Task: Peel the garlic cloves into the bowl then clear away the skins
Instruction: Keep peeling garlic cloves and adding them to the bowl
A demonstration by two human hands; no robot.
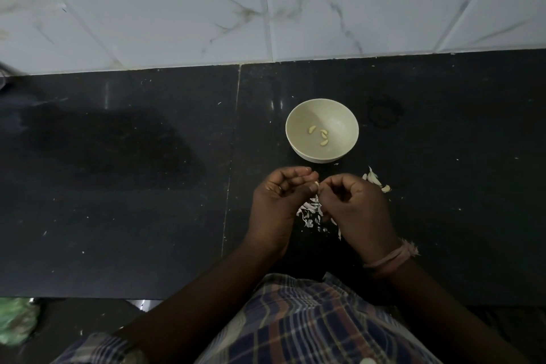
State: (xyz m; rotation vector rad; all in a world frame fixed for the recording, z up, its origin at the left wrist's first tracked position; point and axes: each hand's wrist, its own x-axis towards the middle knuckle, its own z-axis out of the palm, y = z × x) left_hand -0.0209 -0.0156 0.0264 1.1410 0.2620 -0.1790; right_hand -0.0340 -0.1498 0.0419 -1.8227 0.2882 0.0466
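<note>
Checked shirt fabric (310,319) fills the bottom of the view, with both forearms reaching forward from it over the dark table (118,186). Between the two hands sits a small pale garlic clove (316,184), only a sliver of it visible. Left hand (277,201): fingers curled, thumb tip pressed against the clove, so its grip is closed on it. Right hand (351,204): fingers curled inward, fingertips meeting the clove from the opposite side; this grip also appears closed on the clove, though the exact contact is partly hidden. A pink thread band (390,258) circles the right wrist.

Directly beneath and between the hands, loose garlic skins (308,213) lie scattered on the table. Just beyond the right hand, several unpeeled cloves (375,179) lie in a small group on the table. Farther from the person, a cream bowl (339,115) stands upright, close to the hands but apart from them; it contains four peeled cloves (320,134) near its bottom. White marbled wall tiles (177,9) rise behind the table. A green object (14,322), blurred, shows at the lower left edge.
</note>
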